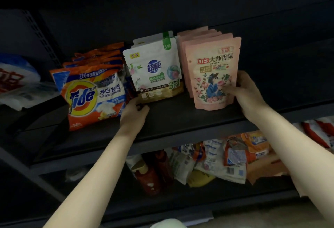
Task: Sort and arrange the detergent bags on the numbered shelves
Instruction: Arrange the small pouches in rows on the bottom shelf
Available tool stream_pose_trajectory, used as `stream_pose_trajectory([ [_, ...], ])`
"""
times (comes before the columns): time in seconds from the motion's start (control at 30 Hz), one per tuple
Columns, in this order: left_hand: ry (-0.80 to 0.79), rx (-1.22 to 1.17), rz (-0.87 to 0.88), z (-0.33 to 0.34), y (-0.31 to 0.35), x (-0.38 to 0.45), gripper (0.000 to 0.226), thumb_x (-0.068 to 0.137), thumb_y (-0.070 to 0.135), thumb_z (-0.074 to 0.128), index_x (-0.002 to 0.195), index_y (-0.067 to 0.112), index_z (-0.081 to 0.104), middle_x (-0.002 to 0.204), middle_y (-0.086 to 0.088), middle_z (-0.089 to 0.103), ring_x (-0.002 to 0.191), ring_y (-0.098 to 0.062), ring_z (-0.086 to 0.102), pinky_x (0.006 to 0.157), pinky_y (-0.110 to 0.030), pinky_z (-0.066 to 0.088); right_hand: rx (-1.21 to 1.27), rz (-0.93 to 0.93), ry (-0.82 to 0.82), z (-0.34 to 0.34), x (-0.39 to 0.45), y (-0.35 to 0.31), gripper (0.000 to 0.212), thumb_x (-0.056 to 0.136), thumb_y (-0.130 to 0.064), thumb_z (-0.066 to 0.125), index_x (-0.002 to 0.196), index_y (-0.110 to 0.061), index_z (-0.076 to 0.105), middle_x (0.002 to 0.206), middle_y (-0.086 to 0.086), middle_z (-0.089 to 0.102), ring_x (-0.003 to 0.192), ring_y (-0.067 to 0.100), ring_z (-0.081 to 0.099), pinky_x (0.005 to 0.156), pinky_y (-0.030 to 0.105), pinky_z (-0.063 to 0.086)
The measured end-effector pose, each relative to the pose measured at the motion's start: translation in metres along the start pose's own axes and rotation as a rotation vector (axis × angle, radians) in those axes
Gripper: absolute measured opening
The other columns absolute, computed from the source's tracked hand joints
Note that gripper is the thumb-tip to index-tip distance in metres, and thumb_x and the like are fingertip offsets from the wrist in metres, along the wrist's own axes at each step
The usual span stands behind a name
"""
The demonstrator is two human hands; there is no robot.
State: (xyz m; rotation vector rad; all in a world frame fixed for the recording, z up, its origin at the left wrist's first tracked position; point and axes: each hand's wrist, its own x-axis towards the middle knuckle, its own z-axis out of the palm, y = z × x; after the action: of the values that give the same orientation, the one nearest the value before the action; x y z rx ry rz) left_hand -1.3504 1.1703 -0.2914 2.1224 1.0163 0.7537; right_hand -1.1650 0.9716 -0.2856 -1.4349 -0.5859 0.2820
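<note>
Three rows of detergent bags stand on the dark middle shelf (180, 119). Orange Tide bags (94, 95) are on the left, white and green pouches (155, 72) in the middle, pink pouches (213, 75) on the right. My right hand (242, 90) grips the right edge of the front pink pouch, thumb across its face. My left hand (134, 112) sits at the lower left corner of the front white pouch, between it and the front Tide bag, with its fingers curled; whether it pinches the pouch is unclear.
A white plastic bag with red print (16, 83) lies at the far left of the shelf. The shelf below holds a jumble of mixed bags (216, 160) and a red bottle (148, 177). The shelf's right part is bare and dark.
</note>
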Motion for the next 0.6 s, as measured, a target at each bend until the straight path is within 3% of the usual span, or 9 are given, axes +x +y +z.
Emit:
stream_pose_trajectory([
  [0.17,-0.017,0.344,0.291,0.014,0.003,-0.029,0.035,0.096,0.026,0.049,0.131,0.025,0.051,0.135,0.005,0.049,0.124,-0.013,0.044,0.094,-0.023,0.034,-0.468,-0.071,-0.09,-0.024,-0.003,-0.007,0.055,0.087,-0.017,0.063,0.137,-0.023,0.039,0.12,-0.011,0.05,0.11,0.006,0.045,0.087,0.023,0.036],
  [0.3,-0.098,0.484,0.411,0.036,0.016,-0.042,0.033,0.097,0.03,0.043,0.129,0.028,0.052,0.133,0.011,0.049,0.124,-0.007,0.039,0.09,-0.016,0.028,-0.795,-0.147,-0.117,-0.044,-0.003,-0.003,0.047,0.091,-0.018,0.058,0.136,-0.022,0.044,0.133,-0.004,0.05,0.122,0.011,0.043,0.091,0.018,0.031],
  [0.4,-0.205,0.532,0.475,0.046,0.033,-0.052,0.034,0.097,0.029,0.043,0.128,0.026,0.054,0.132,0.008,0.051,0.122,-0.009,0.044,0.093,-0.017,0.03,-0.995,-0.084,-0.181,-0.057,-0.004,0.004,0.047,0.094,-0.023,0.051,0.139,-0.024,0.039,0.14,-0.001,0.044,0.129,0.017,0.036,0.102,0.025,0.03],
  [0.47,-0.279,0.587,0.597,0.052,0.053,-0.058,0.032,0.095,0.028,0.044,0.119,0.02,0.063,0.121,0.003,0.061,0.111,-0.015,0.057,0.088,-0.02,0.039,-1.052,-0.086,-0.212,-0.063,-0.012,0.008,0.044,0.095,-0.024,0.047,0.139,-0.021,0.041,0.137,0.003,0.046,0.127,0.022,0.039,0.104,0.032,0.032],
  [0.6,-0.449,0.545,0.788,0.076,0.098,-0.081,0.033,0.086,0.029,0.043,0.107,0.019,0.067,0.106,0.003,0.067,0.095,-0.014,0.063,0.079,-0.025,0.051,-1.091,-0.201,-0.163,-0.085,-0.039,0.006,0.035,0.086,-0.014,0.053,0.12,-0.009,0.06,0.111,0.012,0.063,0.103,0.033,0.058,0.088,0.042,0.049],
])
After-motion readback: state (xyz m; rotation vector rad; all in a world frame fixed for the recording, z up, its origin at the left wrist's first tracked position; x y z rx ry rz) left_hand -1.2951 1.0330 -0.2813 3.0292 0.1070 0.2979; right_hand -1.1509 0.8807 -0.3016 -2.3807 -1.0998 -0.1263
